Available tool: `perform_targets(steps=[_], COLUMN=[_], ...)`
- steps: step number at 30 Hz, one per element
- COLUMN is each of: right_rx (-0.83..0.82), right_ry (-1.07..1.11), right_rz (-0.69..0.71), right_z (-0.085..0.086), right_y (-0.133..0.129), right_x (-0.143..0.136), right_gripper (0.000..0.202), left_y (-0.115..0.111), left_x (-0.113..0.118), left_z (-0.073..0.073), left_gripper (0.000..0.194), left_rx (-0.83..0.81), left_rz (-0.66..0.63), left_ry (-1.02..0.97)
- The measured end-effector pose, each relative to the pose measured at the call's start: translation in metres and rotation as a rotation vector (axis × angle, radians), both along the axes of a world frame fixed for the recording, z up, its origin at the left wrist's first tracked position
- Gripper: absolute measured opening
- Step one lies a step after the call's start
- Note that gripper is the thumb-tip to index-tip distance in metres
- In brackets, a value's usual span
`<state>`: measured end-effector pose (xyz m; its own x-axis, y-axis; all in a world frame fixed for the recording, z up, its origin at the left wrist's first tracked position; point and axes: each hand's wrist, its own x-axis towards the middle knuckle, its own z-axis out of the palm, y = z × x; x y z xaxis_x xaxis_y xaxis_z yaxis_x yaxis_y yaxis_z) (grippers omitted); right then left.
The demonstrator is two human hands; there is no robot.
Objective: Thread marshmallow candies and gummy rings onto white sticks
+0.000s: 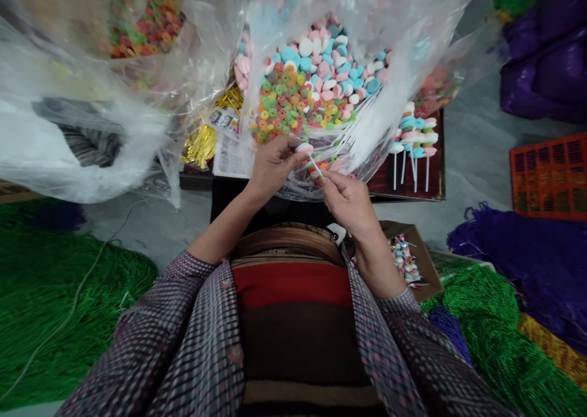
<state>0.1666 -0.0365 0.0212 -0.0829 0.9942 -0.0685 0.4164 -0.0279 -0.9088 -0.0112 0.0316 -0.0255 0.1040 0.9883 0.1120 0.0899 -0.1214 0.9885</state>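
Note:
My left hand (275, 166) pinches a pink, white and blue marshmallow (303, 148) between thumb and fingers. A white lollipop stick (316, 165) slants from the marshmallow down to my right hand (346, 198), whose thumb and forefinger close on its lower end. Both hands are over the near edge of an open clear plastic bag. Inside it lie pink, white and blue marshmallows (328, 68), colourful ring gummies (282, 105) and a bundle of white sticks (360, 129). To the right, several finished-looking candy skewers (417, 132) rest on the dark table.
At upper left is another plastic bag with ring gummies (147, 25). Gold twist ties (202, 145) lie beside a printed sheet (229, 154). A cardboard box (424, 264) of wrapped candies sits below right. Green netting (55, 307), purple strands (523, 264) and an orange crate (550, 178) surround the table.

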Motion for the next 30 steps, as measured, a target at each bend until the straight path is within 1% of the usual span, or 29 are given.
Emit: perform_targets(steps=[5, 9, 11, 14, 16, 18, 20, 23, 25, 26, 28, 30], right_rx=[-0.116, -0.266, -0.300, -0.282, -0.251, -0.226, -0.205, -0.136, -0.095, -0.089, -0.099, -0.115], right_ry=[0.121, 0.237, 0.263, 0.239, 0.177, 0.116, 0.089, 0.108, 0.141, 0.164, 0.224, 0.285], right_rz=[0.016, -0.003, -0.033, -0.003, 0.058, 0.084, 0.062, 0.020, 0.004, -0.015, -0.079, -0.163], right_z=[0.001, 0.002, 0.001, 0.000, 0.001, 0.001, 0.000, -0.007, -0.013, -0.015, -0.019, -0.020], right_y=[-0.004, -0.004, -0.004, -0.005, -0.008, -0.010, -0.010, -0.004, 0.002, 0.004, 0.007, 0.009], right_x=[0.002, 0.000, -0.001, 0.003, 0.009, 0.013, 0.012, 0.004, 0.000, 0.000, 0.005, 0.014], right_gripper=[0.038, 0.041, 0.042, 0.045, 0.047, 0.047, 0.049, 0.053, 0.058, 0.059, 0.055, 0.052], left_y=[-0.004, -0.010, -0.011, -0.008, -0.003, 0.000, -0.002, -0.013, -0.019, -0.019, -0.015, -0.005], left_x=[-0.002, 0.001, 0.002, -0.005, -0.011, -0.015, -0.012, 0.000, 0.004, 0.004, -0.003, -0.012], left_z=[-0.001, -0.011, -0.016, -0.018, -0.016, -0.014, -0.012, -0.010, -0.008, -0.007, -0.006, -0.007], left_gripper=[0.016, 0.019, 0.022, 0.026, 0.027, 0.028, 0.031, 0.037, 0.041, 0.043, 0.045, 0.045], left_rx=[0.110, 0.242, 0.322, 0.380, 0.375, 0.375, 0.389, 0.428, 0.445, 0.441, 0.410, 0.376], left_rz=[-0.043, -0.047, -0.059, -0.056, -0.023, -0.004, -0.026, -0.111, -0.160, -0.165, -0.129, -0.067], left_ry=[0.154, 0.344, 0.418, 0.454, 0.458, 0.458, 0.465, 0.469, 0.437, 0.416, 0.410, 0.481])
